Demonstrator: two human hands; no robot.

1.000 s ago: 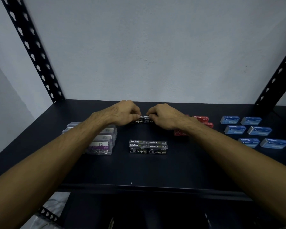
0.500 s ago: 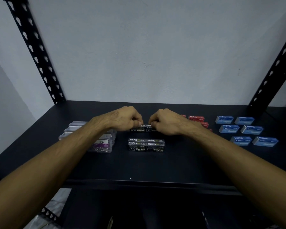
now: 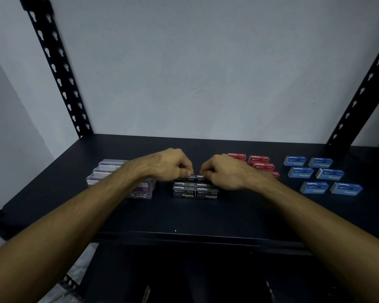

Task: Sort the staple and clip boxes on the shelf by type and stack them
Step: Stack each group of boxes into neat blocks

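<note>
Both hands meet over the black staple boxes (image 3: 195, 190) at mid-shelf, near the front edge of the shelf (image 3: 184, 217). Left hand (image 3: 169, 166) has fingers curled, tips pinching a black box (image 3: 187, 177) at the back of the black group; right hand (image 3: 222, 171) is likewise curled, pinching its neighbour (image 3: 200, 176). Whether those two boxes are lifted or resting on the stack cannot be told. The boxes' long axes run left-right, label faces forward, lying directly under and just in front of the fingertips; each hand is equally near its own box. Left of the black group: clear clip boxes (image 3: 118, 176), partly behind the left forearm. Right of it: red staple boxes (image 3: 259, 164), then blue staple boxes (image 3: 322, 173) further right, laid flat in pairs, apparently unstacked.
</note>
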